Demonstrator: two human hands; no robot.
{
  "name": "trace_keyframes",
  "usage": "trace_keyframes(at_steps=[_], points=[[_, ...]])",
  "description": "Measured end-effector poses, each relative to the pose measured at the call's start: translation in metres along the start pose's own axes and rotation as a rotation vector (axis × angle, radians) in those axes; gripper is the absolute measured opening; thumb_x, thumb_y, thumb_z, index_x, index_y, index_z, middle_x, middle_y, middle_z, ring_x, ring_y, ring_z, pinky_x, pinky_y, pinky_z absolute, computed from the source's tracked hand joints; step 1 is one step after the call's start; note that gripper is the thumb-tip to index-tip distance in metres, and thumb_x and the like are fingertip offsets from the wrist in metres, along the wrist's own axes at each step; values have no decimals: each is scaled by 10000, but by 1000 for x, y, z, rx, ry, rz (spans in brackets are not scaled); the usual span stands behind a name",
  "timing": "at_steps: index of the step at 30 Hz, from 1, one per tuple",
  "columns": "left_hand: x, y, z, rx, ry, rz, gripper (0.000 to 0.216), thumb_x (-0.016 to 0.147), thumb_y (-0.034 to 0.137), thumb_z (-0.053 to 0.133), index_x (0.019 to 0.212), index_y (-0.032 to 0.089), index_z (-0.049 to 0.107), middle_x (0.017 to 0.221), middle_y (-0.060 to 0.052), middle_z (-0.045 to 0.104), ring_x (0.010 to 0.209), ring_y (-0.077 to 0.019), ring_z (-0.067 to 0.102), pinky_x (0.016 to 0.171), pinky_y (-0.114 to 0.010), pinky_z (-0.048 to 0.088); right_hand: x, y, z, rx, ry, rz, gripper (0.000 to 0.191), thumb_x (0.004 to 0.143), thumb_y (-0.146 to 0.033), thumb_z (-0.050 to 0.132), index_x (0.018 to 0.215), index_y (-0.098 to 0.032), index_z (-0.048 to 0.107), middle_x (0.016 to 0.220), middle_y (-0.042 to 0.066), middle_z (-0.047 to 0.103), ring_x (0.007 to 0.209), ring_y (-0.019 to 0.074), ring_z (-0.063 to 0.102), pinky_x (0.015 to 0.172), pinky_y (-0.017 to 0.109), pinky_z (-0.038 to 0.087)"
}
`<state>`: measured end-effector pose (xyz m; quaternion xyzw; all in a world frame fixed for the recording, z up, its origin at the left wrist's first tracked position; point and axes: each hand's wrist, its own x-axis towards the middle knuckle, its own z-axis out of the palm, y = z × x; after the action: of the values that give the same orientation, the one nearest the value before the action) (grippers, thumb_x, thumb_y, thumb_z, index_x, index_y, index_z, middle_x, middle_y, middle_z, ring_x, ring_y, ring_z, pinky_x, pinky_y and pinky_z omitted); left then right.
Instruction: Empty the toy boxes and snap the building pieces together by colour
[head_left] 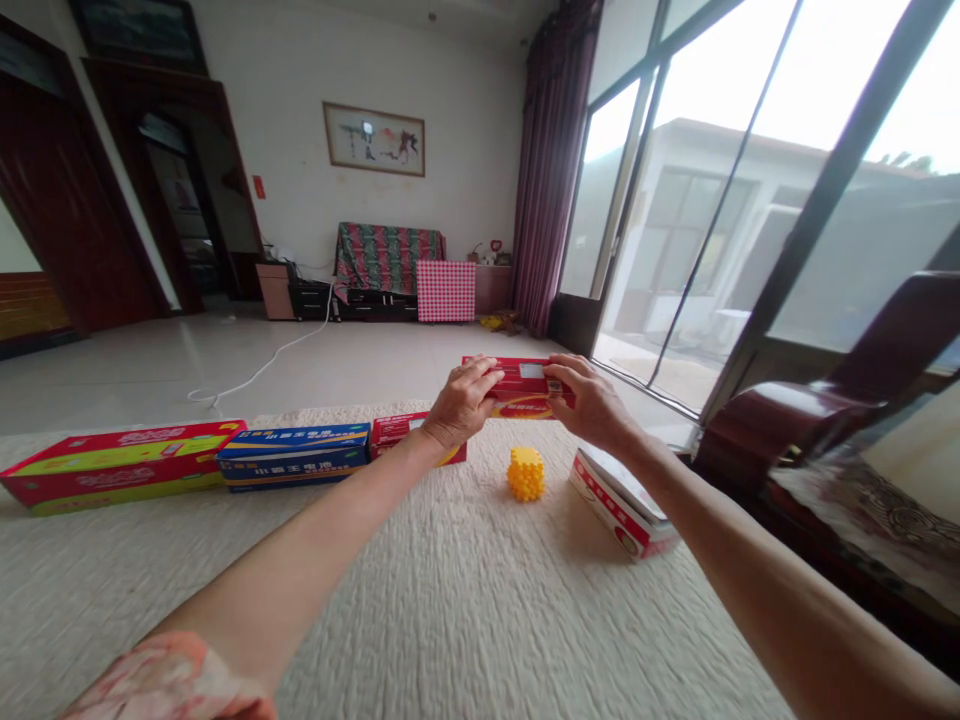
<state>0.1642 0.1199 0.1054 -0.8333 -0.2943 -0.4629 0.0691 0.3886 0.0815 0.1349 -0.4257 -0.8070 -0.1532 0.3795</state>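
A red box (517, 377) with a white label and yellow print is held between my two hands, near the far edge of the textured cloth (420, 600). My left hand (466, 400) grips its left end, fingers over the top. My right hand (589, 400) grips the right end the same way. Just left of my left hand lies another red box (394, 430), partly hidden by my wrist. A yellow knobbly cube (526, 473) sits nearer to me, below the held box. Under my right forearm is a white and red box (619, 505), partly covered by the arm.
A blue box (296, 457) and a long red and green box (124, 465) continue the row to the left. A dark wooden chair (795, 420) stands at the right. A white cable (281, 352) crosses the floor beyond the cloth.
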Motion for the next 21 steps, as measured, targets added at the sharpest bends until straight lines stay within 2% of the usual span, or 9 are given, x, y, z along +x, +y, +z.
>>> trace_keyframes(at_steps=[4, 7, 12, 16, 19, 21], points=[[1, -21, 57, -42, -53, -54, 396, 727, 76, 577, 1104, 171, 651, 1249, -103, 598, 1224, -271, 495, 1090, -459, 361, -7, 44, 22, -38, -139, 85, 392, 698, -131, 569, 1079, -148, 657, 1228, 116, 606, 1113, 237, 564, 983, 356, 440], [-3, -35, 83, -44, -121, -77, 390, 698, 85, 580, 1065, 185, 667, 1183, -84, 626, 1154, -263, 531, 1053, -431, 399, -13, 67, 45, -38, -231, 160, 391, 701, -140, 574, 1081, -166, 660, 1233, 97, 616, 1051, 218, 603, 946, 323, 452], [-7, -51, 103, 32, -230, -109, 354, 695, 86, 565, 1018, 187, 668, 1102, -85, 631, 1100, -255, 538, 1010, -402, 425, -13, 90, 80, -48, -332, 230, 363, 696, -135, 596, 1045, -205, 670, 1160, 53, 661, 989, 203, 619, 894, 294, 464], [-13, -48, 116, 121, -354, -190, 309, 732, 70, 548, 992, 195, 656, 1130, -119, 615, 1153, -290, 505, 1021, -474, 373, -16, 90, 100, -50, -466, 287, 332, 741, -112, 565, 1048, -192, 664, 1065, 51, 696, 916, 182, 632, 824, 259, 475], [-13, -43, 125, 179, -461, -267, 218, 728, 45, 557, 851, 191, 663, 963, -116, 665, 1044, -303, 580, 1018, -550, 312, -18, 81, 107, -30, -552, 274, 285, 764, -96, 551, 1000, -192, 678, 1030, 43, 709, 928, 171, 634, 817, 233, 468], [-8, -42, 126, 187, -501, -281, 137, 692, 58, 614, 746, 178, 651, 839, -105, 671, 936, -302, 623, 1000, -557, 314, -16, 76, 104, -33, -585, 277, 264, 771, -99, 554, 979, -199, 681, 1030, 42, 711, 947, 175, 632, 826, 234, 464]])
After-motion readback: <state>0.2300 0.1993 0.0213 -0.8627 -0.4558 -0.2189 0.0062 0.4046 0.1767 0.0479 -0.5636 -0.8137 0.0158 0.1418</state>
